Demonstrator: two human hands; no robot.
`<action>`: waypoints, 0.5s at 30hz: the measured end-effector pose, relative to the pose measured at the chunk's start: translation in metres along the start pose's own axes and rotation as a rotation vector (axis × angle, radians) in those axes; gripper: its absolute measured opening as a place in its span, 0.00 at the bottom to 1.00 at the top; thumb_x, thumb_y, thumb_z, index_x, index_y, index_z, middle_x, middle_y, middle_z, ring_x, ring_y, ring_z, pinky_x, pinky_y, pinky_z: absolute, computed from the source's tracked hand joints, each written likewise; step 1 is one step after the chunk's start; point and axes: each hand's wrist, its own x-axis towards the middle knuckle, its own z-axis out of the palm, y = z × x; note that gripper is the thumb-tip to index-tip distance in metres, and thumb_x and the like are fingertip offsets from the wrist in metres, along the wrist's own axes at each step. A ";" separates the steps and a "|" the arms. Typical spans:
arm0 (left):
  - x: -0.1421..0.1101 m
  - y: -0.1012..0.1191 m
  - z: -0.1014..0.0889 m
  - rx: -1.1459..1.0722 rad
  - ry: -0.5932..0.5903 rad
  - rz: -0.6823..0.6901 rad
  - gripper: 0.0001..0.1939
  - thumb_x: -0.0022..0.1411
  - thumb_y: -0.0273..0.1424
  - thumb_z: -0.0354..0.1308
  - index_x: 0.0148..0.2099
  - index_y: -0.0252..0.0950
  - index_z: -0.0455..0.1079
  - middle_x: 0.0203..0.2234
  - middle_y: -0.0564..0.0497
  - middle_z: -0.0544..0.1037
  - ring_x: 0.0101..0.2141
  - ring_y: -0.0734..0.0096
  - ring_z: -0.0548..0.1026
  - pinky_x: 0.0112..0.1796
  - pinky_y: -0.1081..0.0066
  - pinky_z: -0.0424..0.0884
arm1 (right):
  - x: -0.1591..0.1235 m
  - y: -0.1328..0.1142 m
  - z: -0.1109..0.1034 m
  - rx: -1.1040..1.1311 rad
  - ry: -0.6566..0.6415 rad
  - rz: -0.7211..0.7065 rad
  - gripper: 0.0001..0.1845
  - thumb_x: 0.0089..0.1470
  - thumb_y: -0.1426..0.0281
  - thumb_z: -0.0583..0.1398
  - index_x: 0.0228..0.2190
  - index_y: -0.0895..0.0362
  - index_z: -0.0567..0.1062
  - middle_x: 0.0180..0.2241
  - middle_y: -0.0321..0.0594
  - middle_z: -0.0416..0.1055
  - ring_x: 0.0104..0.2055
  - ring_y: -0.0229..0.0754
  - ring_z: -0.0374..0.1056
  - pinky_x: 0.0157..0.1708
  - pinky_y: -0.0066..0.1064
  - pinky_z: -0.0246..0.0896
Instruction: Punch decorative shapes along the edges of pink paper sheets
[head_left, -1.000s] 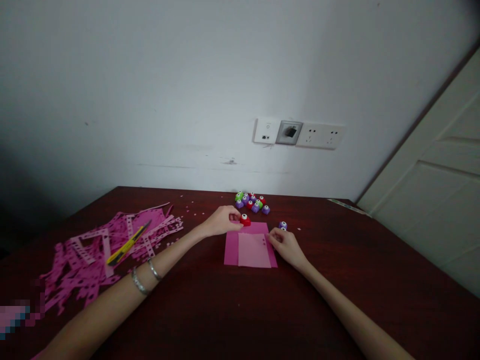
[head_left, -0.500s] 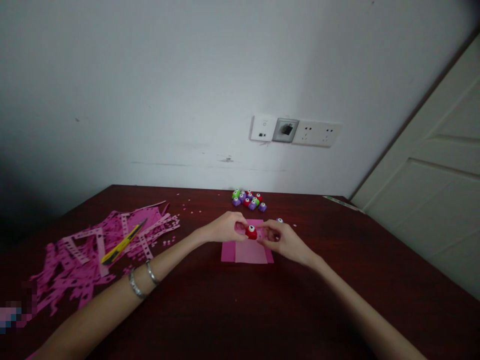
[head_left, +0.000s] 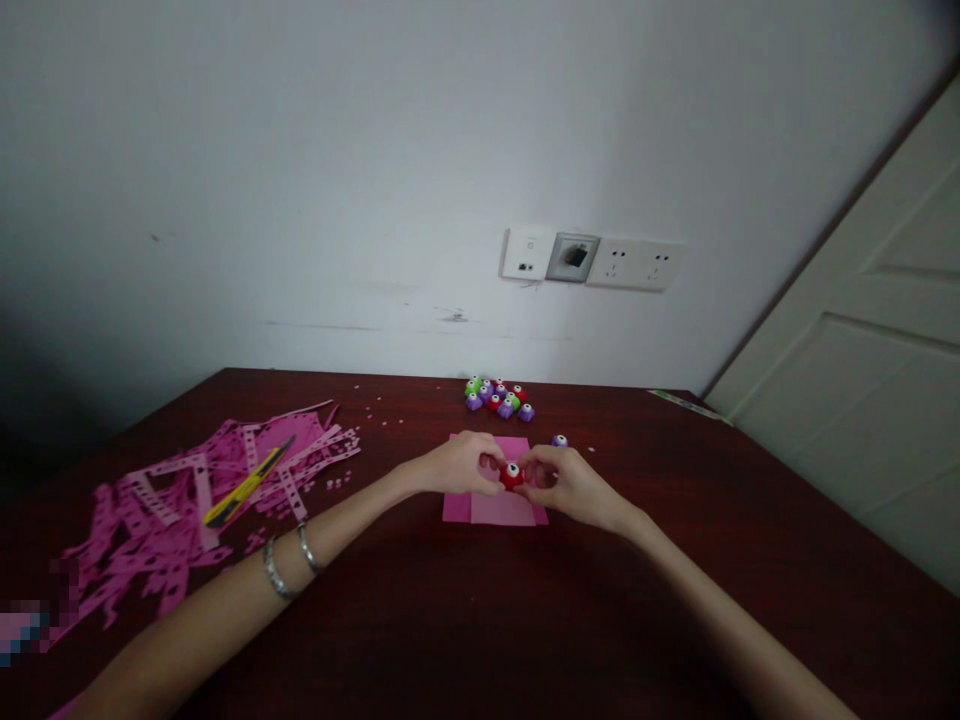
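Note:
A small red toy with a single white eye (head_left: 512, 476) is pinched between the fingertips of both hands. My left hand (head_left: 463, 462) grips it from the left, and my right hand (head_left: 574, 485) from the right. Beneath them lies a folded pink paper (head_left: 501, 512), a lighter panel on a darker sheet, partly covered by my hands. Just beyond my right hand sits a purple one-eyed toy (head_left: 559, 440). Two silver bangles circle my left forearm.
A cluster of green, purple and red one-eyed toys (head_left: 499, 396) stands near the wall. At left, a yellow utility knife (head_left: 247, 484) rests on a heap of pink paper strips (head_left: 161, 545). A thin printed strip (head_left: 688, 404) lies at the back right. Sockets (head_left: 626, 263) are on the wall.
Both hands have lowered slightly toward the pink paper, with the red toy shifting a little right and nearer. The purple toy beyond my right hand shows more fully.

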 end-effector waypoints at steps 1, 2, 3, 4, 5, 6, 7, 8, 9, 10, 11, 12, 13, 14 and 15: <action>0.000 -0.001 -0.001 -0.004 -0.007 -0.008 0.12 0.47 0.31 0.59 0.37 0.34 0.72 0.29 0.52 0.71 0.29 0.75 0.67 0.32 0.74 0.63 | 0.000 0.000 -0.002 0.023 -0.011 0.010 0.08 0.45 0.69 0.61 0.31 0.59 0.73 0.24 0.34 0.66 0.24 0.33 0.59 0.22 0.25 0.56; 0.001 -0.002 -0.002 -0.006 -0.014 -0.020 0.13 0.48 0.33 0.60 0.38 0.34 0.72 0.30 0.52 0.71 0.30 0.74 0.68 0.32 0.74 0.63 | 0.000 0.001 -0.004 0.043 -0.019 0.018 0.08 0.46 0.69 0.61 0.31 0.59 0.73 0.24 0.34 0.67 0.24 0.33 0.59 0.22 0.25 0.56; 0.001 -0.004 -0.003 0.000 -0.017 -0.037 0.15 0.48 0.34 0.60 0.40 0.34 0.71 0.31 0.51 0.72 0.31 0.74 0.68 0.32 0.74 0.64 | -0.001 0.002 -0.006 0.057 -0.022 0.024 0.08 0.46 0.68 0.61 0.31 0.59 0.73 0.24 0.34 0.67 0.24 0.33 0.60 0.23 0.25 0.57; 0.001 -0.008 -0.006 0.016 -0.014 -0.061 0.16 0.48 0.36 0.60 0.40 0.34 0.71 0.31 0.50 0.73 0.31 0.73 0.69 0.33 0.73 0.64 | -0.001 0.004 -0.009 0.066 -0.025 0.030 0.08 0.46 0.67 0.61 0.31 0.59 0.73 0.24 0.34 0.66 0.24 0.33 0.60 0.23 0.25 0.58; 0.001 -0.013 -0.008 0.044 -0.004 -0.090 0.17 0.49 0.36 0.60 0.40 0.33 0.71 0.32 0.50 0.73 0.31 0.72 0.69 0.33 0.73 0.64 | -0.002 0.007 -0.013 0.069 -0.027 0.043 0.09 0.47 0.67 0.61 0.31 0.59 0.73 0.24 0.34 0.66 0.25 0.33 0.61 0.23 0.24 0.59; 0.001 -0.018 -0.010 0.078 0.009 -0.125 0.16 0.49 0.36 0.59 0.39 0.33 0.71 0.32 0.49 0.73 0.31 0.71 0.69 0.33 0.73 0.64 | -0.002 0.011 -0.017 0.070 -0.030 0.066 0.10 0.47 0.66 0.61 0.31 0.59 0.73 0.24 0.35 0.66 0.25 0.33 0.61 0.22 0.24 0.60; 0.001 -0.025 -0.012 0.109 0.021 -0.162 0.15 0.49 0.36 0.59 0.38 0.32 0.71 0.31 0.48 0.74 0.32 0.70 0.70 0.33 0.72 0.64 | -0.003 0.015 -0.021 0.076 -0.036 0.104 0.11 0.46 0.65 0.61 0.31 0.59 0.72 0.24 0.35 0.66 0.25 0.34 0.62 0.19 0.23 0.59; 0.000 -0.032 -0.012 0.129 0.031 -0.200 0.14 0.49 0.36 0.58 0.37 0.32 0.72 0.31 0.47 0.74 0.32 0.69 0.70 0.32 0.72 0.64 | -0.004 0.019 -0.025 0.082 -0.041 0.155 0.13 0.46 0.64 0.61 0.32 0.59 0.71 0.24 0.35 0.66 0.24 0.34 0.62 0.15 0.21 0.58; 0.001 -0.038 -0.012 0.135 0.035 -0.236 0.13 0.50 0.35 0.58 0.36 0.32 0.72 0.31 0.47 0.74 0.31 0.69 0.70 0.32 0.73 0.63 | -0.005 0.024 -0.029 0.095 -0.060 0.203 0.14 0.45 0.62 0.61 0.32 0.59 0.71 0.24 0.35 0.66 0.24 0.34 0.62 0.12 0.20 0.56; 0.001 -0.044 -0.011 0.132 0.040 -0.265 0.13 0.50 0.35 0.58 0.35 0.31 0.72 0.30 0.47 0.74 0.31 0.69 0.70 0.31 0.73 0.63 | -0.006 0.028 -0.032 0.107 -0.078 0.237 0.15 0.45 0.61 0.61 0.32 0.59 0.71 0.24 0.36 0.66 0.23 0.34 0.62 0.10 0.19 0.55; 0.001 -0.049 -0.008 0.126 0.045 -0.286 0.13 0.50 0.36 0.57 0.35 0.32 0.72 0.29 0.47 0.74 0.31 0.69 0.71 0.30 0.73 0.63 | -0.006 0.031 -0.035 0.117 -0.096 0.262 0.15 0.45 0.61 0.61 0.32 0.59 0.70 0.24 0.36 0.66 0.23 0.34 0.62 0.09 0.19 0.56; 0.002 -0.053 -0.005 0.122 0.050 -0.297 0.13 0.50 0.37 0.57 0.34 0.32 0.72 0.28 0.48 0.74 0.30 0.69 0.70 0.30 0.73 0.62 | -0.007 0.034 -0.037 0.126 -0.112 0.279 0.16 0.45 0.60 0.61 0.32 0.59 0.71 0.24 0.36 0.66 0.23 0.34 0.62 0.09 0.19 0.56; 0.002 -0.055 -0.002 0.125 0.054 -0.300 0.13 0.50 0.38 0.57 0.32 0.32 0.72 0.28 0.48 0.74 0.30 0.69 0.70 0.30 0.73 0.62 | -0.007 0.037 -0.039 0.132 -0.124 0.291 0.16 0.45 0.60 0.61 0.32 0.59 0.71 0.24 0.36 0.66 0.23 0.35 0.62 0.09 0.20 0.57; 0.003 -0.056 0.002 0.139 0.058 -0.303 0.14 0.50 0.39 0.57 0.31 0.32 0.72 0.27 0.48 0.74 0.29 0.69 0.70 0.30 0.72 0.62 | -0.007 0.038 -0.040 0.136 -0.135 0.302 0.16 0.44 0.61 0.62 0.32 0.60 0.71 0.24 0.36 0.67 0.23 0.35 0.63 0.09 0.20 0.58; 0.003 -0.056 0.005 0.158 0.062 -0.309 0.15 0.49 0.40 0.58 0.31 0.32 0.72 0.27 0.48 0.73 0.29 0.69 0.70 0.30 0.72 0.61 | -0.008 0.039 -0.040 0.141 -0.147 0.312 0.16 0.44 0.61 0.62 0.32 0.60 0.71 0.24 0.36 0.67 0.23 0.35 0.63 0.10 0.20 0.59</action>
